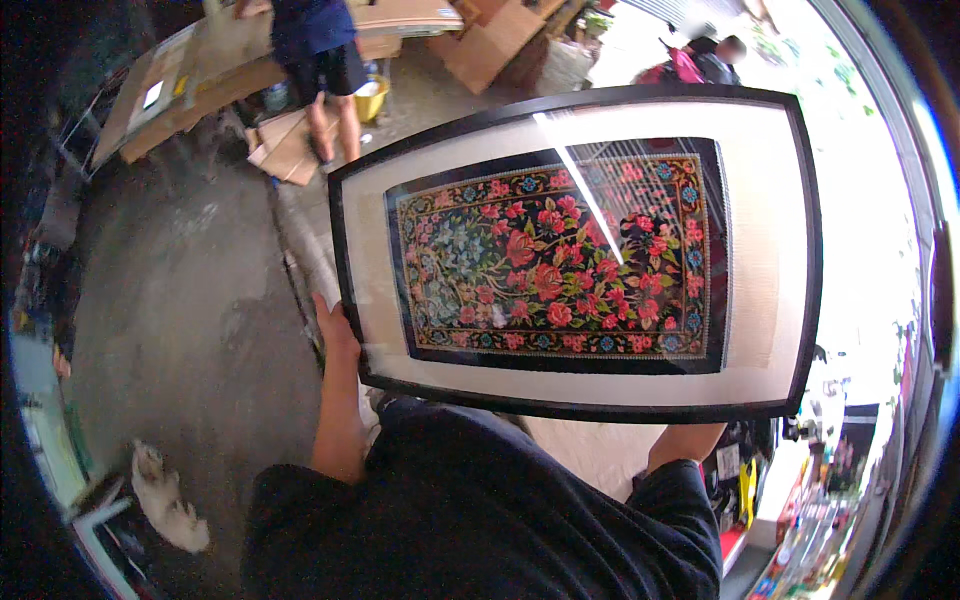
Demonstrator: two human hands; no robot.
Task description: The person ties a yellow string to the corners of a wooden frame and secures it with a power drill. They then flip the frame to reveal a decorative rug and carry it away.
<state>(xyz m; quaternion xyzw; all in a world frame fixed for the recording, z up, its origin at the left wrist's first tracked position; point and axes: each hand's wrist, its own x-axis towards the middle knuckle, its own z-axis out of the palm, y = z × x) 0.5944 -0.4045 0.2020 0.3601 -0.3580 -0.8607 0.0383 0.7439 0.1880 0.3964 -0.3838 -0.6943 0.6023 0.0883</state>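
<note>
Holding a framed floral picture (pixel 575 255) up off the ground, the person has it fully lifted and tilted toward the face, glass side up. It rests on nothing, so the lift is done; setting it down or hanging it is what looks left.

At the frame's lower left corner the left hand (pixel 335 330) grips the black edge, thumb over the front and fingers curled behind. Below the frame's lower right edge only the forearm shows; the right hand is hidden behind the picture, so I cannot tell how it is closed, though it seems to bear that side.

Within the thin black frame sits a wide cream mount, then a dark border around a woven panel of red and pink flowers with blue ones toward its left. A bright streak of glare crosses the glass.

Beyond the frame's upper left, another person (pixel 318 60) stands by flattened cardboard (pixel 290 140) on the concrete floor (pixel 190 270).
</note>
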